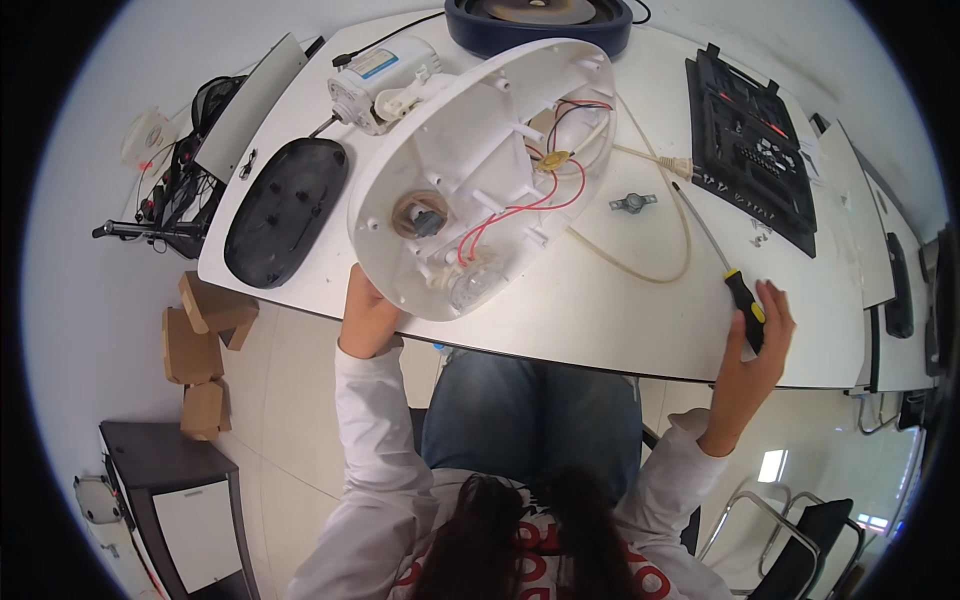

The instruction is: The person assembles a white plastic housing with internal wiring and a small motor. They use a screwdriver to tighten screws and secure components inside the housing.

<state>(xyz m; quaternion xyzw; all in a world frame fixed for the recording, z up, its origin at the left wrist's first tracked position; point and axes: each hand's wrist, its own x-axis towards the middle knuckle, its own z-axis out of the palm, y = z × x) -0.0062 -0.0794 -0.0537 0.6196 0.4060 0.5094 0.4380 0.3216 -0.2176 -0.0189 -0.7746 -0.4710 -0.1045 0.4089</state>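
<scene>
A white plastic appliance housing (470, 130) is tilted up on the table, its hollow inside toward me. Red wires (545, 205), a yellowish round part (553, 160) and a clear plastic piece (478, 287) show inside it. My left hand (370, 308) grips the housing's lower left edge, its fingers hidden behind the shell. At the right, my right hand (762, 345) has thumb and fingers on either side of the black and yellow handle of a screwdriver (742, 297). The shaft points away from me, toward a small grey metal part (633, 204) on the table.
An open black tool case (750, 150) lies far right, with loose screws (760, 238) beside it. A beige cord (685, 255) loops over the white table (610, 320). Left are a black oval cover (287, 212) and a white motor unit (385, 80). A dark blue round base (540, 35) stands behind.
</scene>
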